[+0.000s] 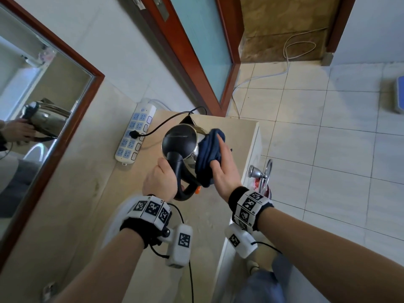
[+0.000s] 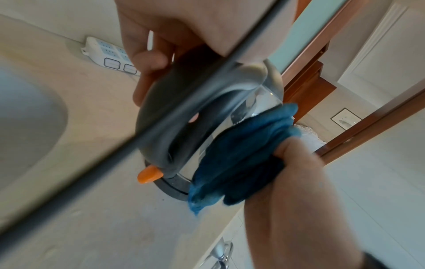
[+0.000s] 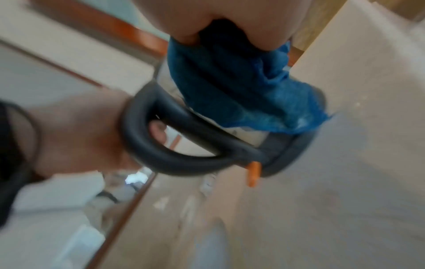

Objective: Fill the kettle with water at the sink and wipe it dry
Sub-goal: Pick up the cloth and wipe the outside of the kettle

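A steel kettle [image 1: 179, 138] with a black lid stands on the beige counter [image 1: 140, 226], next to its right edge. My left hand [image 1: 162, 180] grips its black loop handle [image 1: 179, 171]; the fingers curl through the loop [image 3: 158, 129]. My right hand [image 1: 223, 159] holds a bunched dark blue cloth [image 1: 206, 159] and presses it against the kettle's right side. In the left wrist view the cloth [image 2: 241, 160] covers the shiny wall [image 2: 260, 102], and an orange switch [image 2: 149, 175] sticks out under the handle. The kettle's spout is hidden.
A white power strip [image 1: 135, 133] with a black plug and cord lies against the wall behind the kettle. A framed mirror [image 1: 32, 110] hangs at left. A chrome fitting [image 1: 256, 172] stands off the counter's right edge. A sink basin [image 2: 23, 127] lies near left.
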### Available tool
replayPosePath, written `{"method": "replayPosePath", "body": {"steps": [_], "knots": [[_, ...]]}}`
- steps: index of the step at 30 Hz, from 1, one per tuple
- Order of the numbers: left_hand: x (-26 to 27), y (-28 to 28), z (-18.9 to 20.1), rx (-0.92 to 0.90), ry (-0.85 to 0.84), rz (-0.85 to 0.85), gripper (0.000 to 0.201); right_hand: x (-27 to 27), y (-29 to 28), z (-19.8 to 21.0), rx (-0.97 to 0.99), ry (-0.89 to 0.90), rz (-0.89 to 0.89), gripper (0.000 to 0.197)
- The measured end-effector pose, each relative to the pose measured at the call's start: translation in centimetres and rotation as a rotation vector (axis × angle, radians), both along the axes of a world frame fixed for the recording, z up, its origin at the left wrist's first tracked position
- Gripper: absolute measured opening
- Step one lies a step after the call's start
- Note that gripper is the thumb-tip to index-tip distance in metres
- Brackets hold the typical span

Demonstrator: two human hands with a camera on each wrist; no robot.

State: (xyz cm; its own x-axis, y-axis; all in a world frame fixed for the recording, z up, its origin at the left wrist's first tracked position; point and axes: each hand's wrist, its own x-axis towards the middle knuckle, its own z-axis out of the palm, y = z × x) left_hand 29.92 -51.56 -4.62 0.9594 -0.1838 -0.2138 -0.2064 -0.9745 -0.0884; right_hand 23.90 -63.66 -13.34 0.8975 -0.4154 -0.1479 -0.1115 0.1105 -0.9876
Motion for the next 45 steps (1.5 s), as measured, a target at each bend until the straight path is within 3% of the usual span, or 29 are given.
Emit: {"method": "replayPosePath", "body": {"steps": [3,5,7,13,19,27,31,36,45], "knots": [[0.1,0.1,-0.3,-0.026,-0.017,0.028,0.032,-0.6,-1.3,-2.8,0.083,0.214,0.09,0.067],[0.2,0.0,-0.4,-0.093,-0.028,0.102,0.03,-0.7,-2.3,-3.6,-0.035,0.33,0.186,0.068],[0.2,0.0,-0.4,-0.156,-0.032,0.178,0.031,-0.4,-3.2,-3.2,-0.173,0.371,0.231,0.068],[0.4,0.1,0.4,-0.095,0.016,0.162,0.037,0.1,-5.8,-0.3,-0.243,0.384,0.128,0.046],[0.9,1.5,3.7,-0.09,-0.114,0.203,0.045,1.1,-8.0,6.4,-0.373,0.226,0.111,0.031],[2.6,5.8,13.7,-0.201,-0.372,0.071,0.036,6.0,-10.0,19.9,-0.647,-0.009,0.24,0.036],[2.5,9.2,18.0,-0.132,-0.527,0.018,0.031,8.4,-7.9,25.9,-0.749,-0.128,0.329,0.043],[0.8,14.3,21.3,-0.016,-0.569,0.063,0.029,9.6,-2.6,31.4,-0.861,-0.195,0.515,0.044],[-7.2,25.6,23.2,0.088,-0.458,0.278,0.029,7.5,11.6,35.2,-0.942,-0.406,0.828,0.035]]}}
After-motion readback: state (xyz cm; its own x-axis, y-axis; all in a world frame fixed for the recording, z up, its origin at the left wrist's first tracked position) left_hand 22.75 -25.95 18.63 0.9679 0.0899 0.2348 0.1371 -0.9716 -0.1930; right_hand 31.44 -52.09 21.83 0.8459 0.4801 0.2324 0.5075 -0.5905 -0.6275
